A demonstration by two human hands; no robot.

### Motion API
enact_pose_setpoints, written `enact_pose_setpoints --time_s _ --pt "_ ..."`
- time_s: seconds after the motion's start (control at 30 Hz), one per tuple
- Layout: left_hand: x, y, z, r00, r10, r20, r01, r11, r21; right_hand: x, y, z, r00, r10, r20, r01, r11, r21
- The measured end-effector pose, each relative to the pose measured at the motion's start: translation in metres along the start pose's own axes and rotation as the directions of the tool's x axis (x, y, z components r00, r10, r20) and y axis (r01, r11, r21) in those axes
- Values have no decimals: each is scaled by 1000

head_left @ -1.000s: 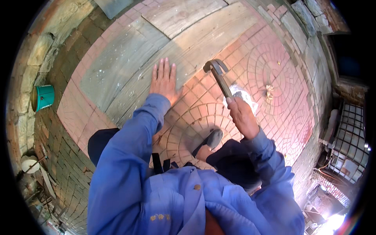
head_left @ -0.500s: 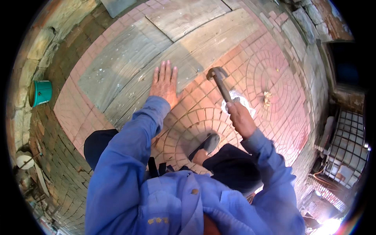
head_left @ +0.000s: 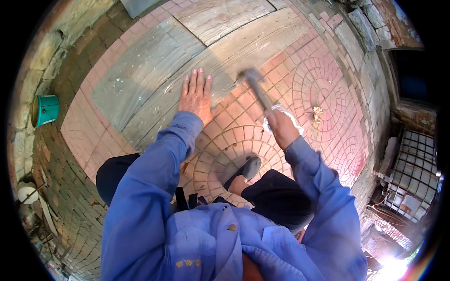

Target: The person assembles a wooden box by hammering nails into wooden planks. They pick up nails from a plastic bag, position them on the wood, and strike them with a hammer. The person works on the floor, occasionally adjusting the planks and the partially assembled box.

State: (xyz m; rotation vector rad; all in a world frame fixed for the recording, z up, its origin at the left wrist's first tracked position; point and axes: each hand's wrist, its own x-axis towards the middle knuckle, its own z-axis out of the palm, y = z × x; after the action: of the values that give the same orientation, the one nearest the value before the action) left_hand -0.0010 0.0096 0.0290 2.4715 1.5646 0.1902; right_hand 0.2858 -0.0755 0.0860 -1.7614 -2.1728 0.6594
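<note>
Grey hammer (head_left: 258,89) — axis slanting, head (head_left: 251,75) far-left | right hand (head_left: 283,129): grip round handle (head_left: 262,98) | left hand (head_left: 195,100): flat on slab (head_left: 161,102)

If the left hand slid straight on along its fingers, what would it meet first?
Probably the dark seam at the far edge of the wood-grained panel beneath the left hand. No raised object shows before it, though any gap under the palm is hard to judge.

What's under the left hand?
The left hand lies palm down on the board, whose grain shows around the fingers. The patch beneath the palm is covered, so I cannot tell whether anything is there.
</note>
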Motion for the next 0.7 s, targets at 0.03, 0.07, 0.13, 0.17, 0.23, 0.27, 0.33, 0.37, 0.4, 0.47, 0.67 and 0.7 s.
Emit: enact_pose_setpoints --time_s 0.03,0.07,0.13,0.17,0.23,0.27,0.33,0.37,0.4,0.47,0.67,0.7 --pt "-5 -5 0 1000 -16 4 16 1000 21 5 -20 -7 925 339 168 -369 908 197" --pt "-2 -6 0 1000 -23 -7 23 1000 21 5 -19 -16 913 363 188 -398 892 214" --pt "-7 -8 1 1000 -15 -2 15 1000 11 -6 -33 -26 930 343 133 -365 904 224" --pt "0 -10 -3 1000 -27 -3 27 999 32 3 -47 -37 965 259 33 -260 942 212" --pt "-7 -8 -1 998 -44 41 42 998 50 16 -93 -68 966 260 -16 -238 908 345" --pt "-12 -14 -3 997 -65 39 62 996 62 28 -124 -86 967 253 -24 -215 866 451" --pt "-14 -14 0 997 -63 36 62 997 47 35 -143 -104 969 177 -170 -43 806 590" --pt "-14 -13 3 998 -59 34 57 997 47 38 -144 -105 956 162 -245 48 738 673" --pt "-13 -13 1 998 -56 27 54 997 57 37 -136 -99 948 72 -311 178 690 701" --pt "-9 -12 1 999 -44 17 43 997 64 25 -95 -47 921 -6 -390 312 612 727" --pt "-6 -3 0 999 -44 26 42 997 65 -2 -40 4 793 605 69 -575 706 413" --pt "-6 -3 2 999 -42 22 40 996 76 -4 -40 -1 885 457 -92 -402 848 345"
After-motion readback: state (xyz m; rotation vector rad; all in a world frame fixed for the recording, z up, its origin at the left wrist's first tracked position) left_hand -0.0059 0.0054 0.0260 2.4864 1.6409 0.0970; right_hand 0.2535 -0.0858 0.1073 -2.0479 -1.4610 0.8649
